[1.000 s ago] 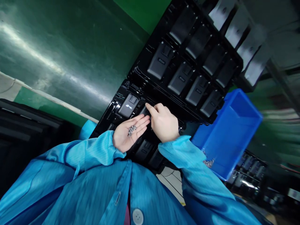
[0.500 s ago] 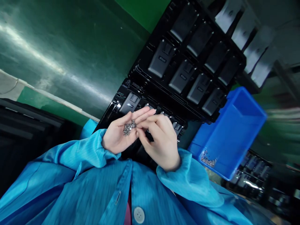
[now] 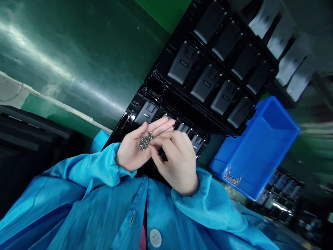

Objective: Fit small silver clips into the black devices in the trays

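The left hand (image 3: 137,147) lies open, palm up, with small screws (image 3: 145,140) on it. The right hand (image 3: 175,159) pinches its fingers together at the screws, above the black tray (image 3: 135,106).

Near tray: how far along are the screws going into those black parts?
Done: cannot tell; no seated screws are visible in the near tray. In hand: the left hand cups a small pile of screws, and the right hand pinches at that pile. Left: black parts fill the far tray, and more screws lie in the blue bin.
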`<act>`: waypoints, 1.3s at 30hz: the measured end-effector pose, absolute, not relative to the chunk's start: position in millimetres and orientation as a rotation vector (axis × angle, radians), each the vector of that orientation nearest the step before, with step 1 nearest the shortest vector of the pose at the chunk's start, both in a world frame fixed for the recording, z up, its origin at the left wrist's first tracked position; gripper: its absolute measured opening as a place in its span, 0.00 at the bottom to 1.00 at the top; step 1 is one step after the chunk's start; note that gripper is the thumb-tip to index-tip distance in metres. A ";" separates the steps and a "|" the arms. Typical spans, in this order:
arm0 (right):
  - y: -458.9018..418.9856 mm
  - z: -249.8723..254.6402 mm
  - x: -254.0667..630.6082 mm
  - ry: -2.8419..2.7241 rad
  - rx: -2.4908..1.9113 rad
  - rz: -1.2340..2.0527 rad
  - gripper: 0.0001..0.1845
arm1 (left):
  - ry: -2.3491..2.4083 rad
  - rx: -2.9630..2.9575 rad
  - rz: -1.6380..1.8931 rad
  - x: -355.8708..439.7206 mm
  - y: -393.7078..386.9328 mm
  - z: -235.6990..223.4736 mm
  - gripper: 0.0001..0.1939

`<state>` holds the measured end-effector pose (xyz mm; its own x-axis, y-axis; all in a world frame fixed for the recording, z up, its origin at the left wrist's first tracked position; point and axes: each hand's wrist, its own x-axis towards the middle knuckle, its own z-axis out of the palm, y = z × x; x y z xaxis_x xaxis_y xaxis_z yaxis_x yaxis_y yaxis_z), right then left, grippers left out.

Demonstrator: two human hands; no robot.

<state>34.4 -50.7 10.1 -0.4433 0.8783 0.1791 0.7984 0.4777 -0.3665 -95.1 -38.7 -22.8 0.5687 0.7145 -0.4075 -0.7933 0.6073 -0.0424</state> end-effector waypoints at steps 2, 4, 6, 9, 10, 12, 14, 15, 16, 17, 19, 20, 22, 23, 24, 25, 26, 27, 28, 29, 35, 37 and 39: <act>-50.1 9.2 33.0 -2.421 -1.409 0.254 0.06 | 0.385 -0.238 0.898 -94.4 -39.2 -21.7 0.30; -49.6 8.2 32.1 -2.453 -1.402 0.194 0.07 | 0.407 -0.244 0.901 -93.8 -39.3 -20.0 0.30; -49.4 7.3 31.5 -2.476 -1.402 0.163 0.08 | 0.437 -0.250 0.900 -93.1 -39.5 -18.6 0.30; -49.1 6.0 30.5 -2.503 -1.407 0.168 0.09 | 0.477 -0.248 0.898 -91.6 -40.4 -18.4 0.29; -48.9 5.5 30.0 -2.511 -1.411 0.175 0.08 | 0.482 -0.243 0.901 -91.0 -40.8 -18.8 0.28; -48.5 4.6 28.6 -2.521 -1.423 0.185 0.08 | 0.483 -0.234 0.910 -90.2 -41.5 -20.1 0.28; -47.8 4.4 27.3 -2.524 -1.432 0.201 0.08 | 0.484 -0.240 0.907 -90.1 -41.6 -21.2 0.28; -47.4 4.7 26.9 -2.521 -1.431 0.216 0.08 | 0.486 -0.250 0.903 -90.5 -41.4 -21.7 0.28; -46.8 5.4 27.0 -2.513 -1.424 0.240 0.07 | 0.489 -0.263 0.902 -91.3 -41.0 -22.1 0.28; -45.9 6.3 27.5 -2.497 -1.412 0.281 0.07 | 0.493 -0.274 0.903 -92.5 -40.4 -22.6 0.28; -42.5 8.1 30.2 -2.436 -1.389 0.382 0.06 | 0.499 -0.292 0.900 -96.2 -39.1 -24.4 0.28; -39.7 8.4 32.3 -2.397 -1.386 0.424 0.05 | 0.503 -0.299 0.900 -98.6 -38.4 -25.8 0.27; -31.0 6.1 37.5 -2.327 -1.415 0.452 0.05 | 0.514 -0.313 0.911 -103.9 -37.0 -29.7 0.27; -25.0 2.8 40.2 -2.300 -1.450 0.432 0.04 | 0.520 -0.323 0.920 -106.6 -36.4 -31.9 0.27; -18.0 -2.1 42.9 -2.276 -1.492 0.400 0.04 | 0.528 -0.333 0.930 -109.1 -35.7 -34.2 0.27; -10.3 -8.5 45.2 -2.255 -1.534 0.371 0.04 | 0.542 -0.345 0.938 -111.4 -35.1 -36.4 0.27; -2.3 -15.9 47.2 -2.237 -1.575 0.345 0.04 | 0.561 -0.357 0.941 -113.3 -34.5 -38.3 0.27; 5.6 -24.1 48.7 -2.226 -1.608 0.325 0.05 | 0.582 -0.370 0.940 -114.7 -34.0 -40.0 0.27; 13.0 -32.2 49.8 -2.227 -1.631 0.306 0.05 | 0.603 -0.380 0.941 -115.7 -33.5 -41.3 0.27; 19.6 -39.7 50.6 -2.239 -1.649 0.286 0.06 | 0.621 -0.388 0.944 -116.3 -33.0 -42.3 0.27; 36.7 -58.9 53.1 -2.377 -1.702 0.164 0.07 | 0.656 -0.423 0.961 -115.3 -31.2 -44.5 0.26; 37.4 -59.2 53.3 -2.412 -1.709 0.160 0.08 | 0.660 -0.430 0.961 -115.1 -30.7 -44.5 0.27; 37.9 -60.0 52.9 -2.434 -1.711 0.146 0.08 | 0.662 -0.435 0.961 -115.1 -30.2 -44.4 0.27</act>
<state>52.9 37.9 -60.0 -0.3311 0.9405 0.0768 0.9246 0.3396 -0.1725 -115.1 -30.2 -44.4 0.4030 0.6046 -0.6870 -0.8572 0.5124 -0.0519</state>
